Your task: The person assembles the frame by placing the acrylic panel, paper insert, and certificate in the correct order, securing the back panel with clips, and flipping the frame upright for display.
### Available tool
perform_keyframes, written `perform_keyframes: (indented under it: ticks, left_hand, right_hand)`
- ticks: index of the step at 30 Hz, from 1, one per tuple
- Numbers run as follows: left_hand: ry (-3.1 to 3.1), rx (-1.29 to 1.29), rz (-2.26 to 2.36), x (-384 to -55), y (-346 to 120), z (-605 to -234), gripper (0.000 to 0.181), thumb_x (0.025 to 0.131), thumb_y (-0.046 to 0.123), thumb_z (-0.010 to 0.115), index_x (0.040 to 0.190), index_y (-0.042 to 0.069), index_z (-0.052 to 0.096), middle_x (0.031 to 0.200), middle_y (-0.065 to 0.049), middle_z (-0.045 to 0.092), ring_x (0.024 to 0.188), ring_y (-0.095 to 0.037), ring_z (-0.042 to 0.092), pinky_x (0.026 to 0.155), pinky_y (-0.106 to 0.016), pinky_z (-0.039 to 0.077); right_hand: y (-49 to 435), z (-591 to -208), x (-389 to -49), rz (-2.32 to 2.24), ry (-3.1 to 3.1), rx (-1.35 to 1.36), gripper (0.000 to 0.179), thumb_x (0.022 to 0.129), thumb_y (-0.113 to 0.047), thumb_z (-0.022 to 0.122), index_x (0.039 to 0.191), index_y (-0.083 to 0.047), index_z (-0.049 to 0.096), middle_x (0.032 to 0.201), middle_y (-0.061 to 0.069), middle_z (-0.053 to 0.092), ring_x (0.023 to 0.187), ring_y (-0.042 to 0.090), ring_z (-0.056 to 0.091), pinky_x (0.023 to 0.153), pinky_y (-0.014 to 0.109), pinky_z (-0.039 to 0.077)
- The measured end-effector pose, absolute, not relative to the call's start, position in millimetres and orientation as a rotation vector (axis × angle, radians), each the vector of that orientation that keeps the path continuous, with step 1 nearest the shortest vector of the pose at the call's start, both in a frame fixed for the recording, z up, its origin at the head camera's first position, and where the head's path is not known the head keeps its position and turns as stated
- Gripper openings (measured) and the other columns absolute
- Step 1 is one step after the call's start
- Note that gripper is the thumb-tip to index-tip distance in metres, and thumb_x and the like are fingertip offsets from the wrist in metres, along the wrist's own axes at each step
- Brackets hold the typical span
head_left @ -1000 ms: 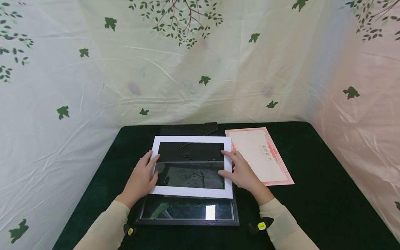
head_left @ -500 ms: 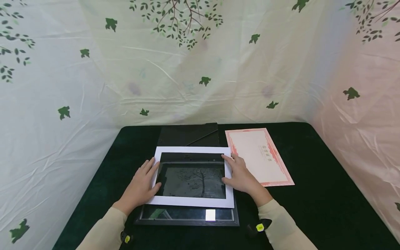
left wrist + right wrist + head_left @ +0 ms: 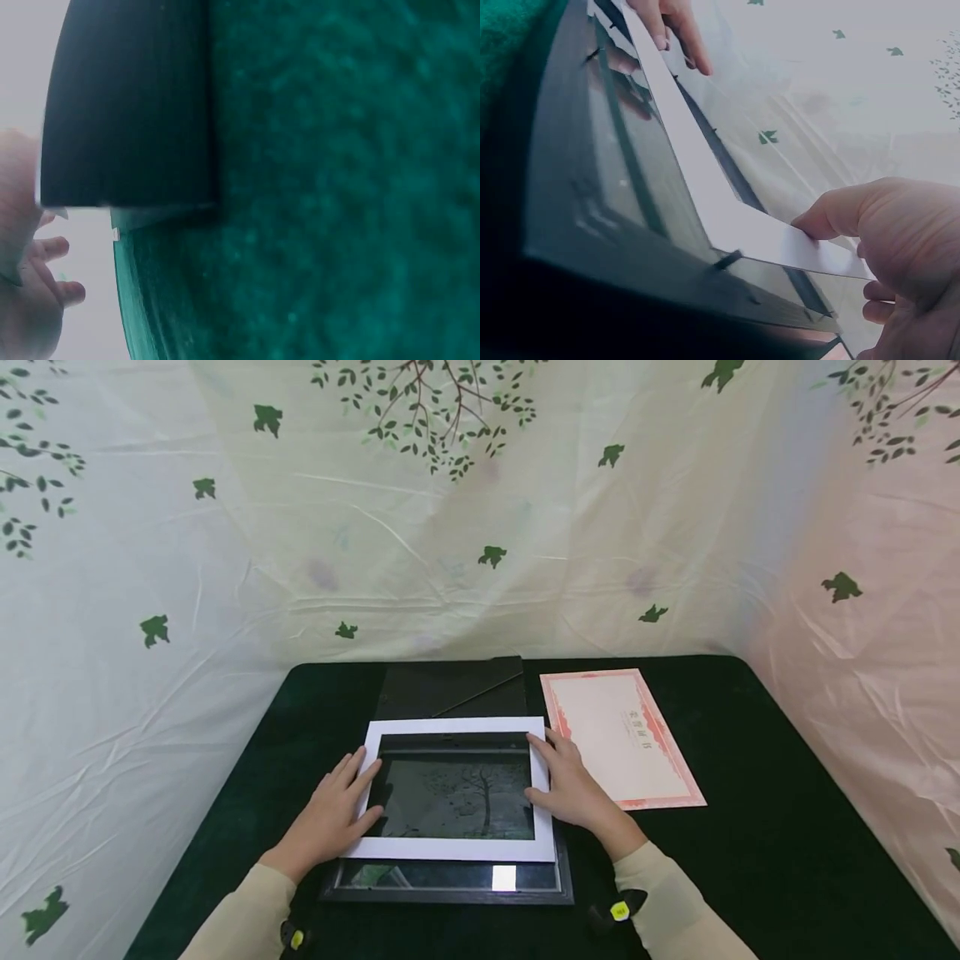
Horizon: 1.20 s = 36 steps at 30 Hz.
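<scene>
A white picture mat [image 3: 450, 850] with a rectangular opening lies over a dark picture frame [image 3: 450, 897], leaving a strip of the frame's glass [image 3: 435, 876] bare along the near side. At the mat's left edge, my left hand [image 3: 330, 814] holds it with thumb and index finger on the white border. My right hand [image 3: 576, 787] grips the opposite edge. In the right wrist view, the right thumb presses the top of the mat [image 3: 769, 236] with fingers below it, and the mat stands tilted above the glass. The left wrist view shows the frame's dark side [image 3: 127, 112] close up.
Behind the mat lies a black backing board [image 3: 450, 689] with a thin cord across it. A pink-bordered certificate [image 3: 600, 739] rests at the right, close to my right hand. Dark green cloth [image 3: 750, 860] covers the table, and a leaf-printed curtain [image 3: 420, 568] hangs behind.
Both hands have brought the mat toward me and down over the frame, then slightly left. More of the backing board shows, and less glass is visible at the near side.
</scene>
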<state>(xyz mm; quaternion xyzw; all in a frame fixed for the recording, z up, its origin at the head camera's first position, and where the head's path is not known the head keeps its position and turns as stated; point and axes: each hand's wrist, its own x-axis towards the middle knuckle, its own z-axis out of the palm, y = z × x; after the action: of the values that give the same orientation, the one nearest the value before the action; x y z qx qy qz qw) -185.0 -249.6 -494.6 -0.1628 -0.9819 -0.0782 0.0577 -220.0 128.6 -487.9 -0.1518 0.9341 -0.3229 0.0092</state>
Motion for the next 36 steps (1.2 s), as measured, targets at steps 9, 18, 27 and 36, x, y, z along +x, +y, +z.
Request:
perform_keyframes:
  ticks: [9,18,27,36]
  left_hand:
    - [-3.014,-0.525,-0.262,-180.6,-250.4,-495.3,0.08,0.084,0.046,0.071,0.15,0.017,0.036,0.158,-0.017,0.018,0.14,-0.043,0.023,0.105,-0.062,0.029]
    - [-3.044,-0.558,-0.274,-181.4,-253.3,-498.9,0.086,0.081,0.054,0.07,0.151,0.018,0.034,0.159,-0.016,0.014,0.141,-0.042,0.021,0.106,-0.059,0.029]
    - [-3.068,-0.607,-0.362,-177.5,-258.2,-498.2,0.088,0.081,0.063,0.065,0.15,0.018,0.036,0.159,-0.016,0.015,0.141,-0.04,0.022,0.105,-0.059,0.032]
    - [-3.105,-0.571,-0.354,-176.5,-259.3,-496.8,0.079,0.083,0.059,0.065,0.147,0.017,0.042,0.159,-0.014,0.017,0.142,-0.038,0.022,0.106,-0.058,0.03]
  right_hand:
    - [129.7,-490.2,-216.8,-0.94,2.911,-0.476,0.09,0.073,-0.03,0.082,0.15,-0.018,0.035,0.154,0.014,0.023,0.138,0.035,0.023,0.099,0.058,0.039]
    - [131.8,-490.8,-214.3,-0.913,2.887,-0.438,0.097,0.068,-0.033,0.086,0.15,-0.02,0.035,0.15,0.014,0.027,0.132,0.033,0.029,0.094,0.054,0.046]
    - [131.5,-490.5,-214.4,-0.832,2.867,-0.417,0.1,0.065,-0.036,0.087,0.15,-0.019,0.035,0.142,0.014,0.032,0.124,0.029,0.033,0.094,0.047,0.047]
    - [131.5,-490.1,-214.2,-0.803,2.867,-0.409,0.099,0.065,-0.037,0.087,0.149,-0.019,0.037,0.143,0.013,0.031,0.125,0.03,0.031,0.096,0.048,0.044]
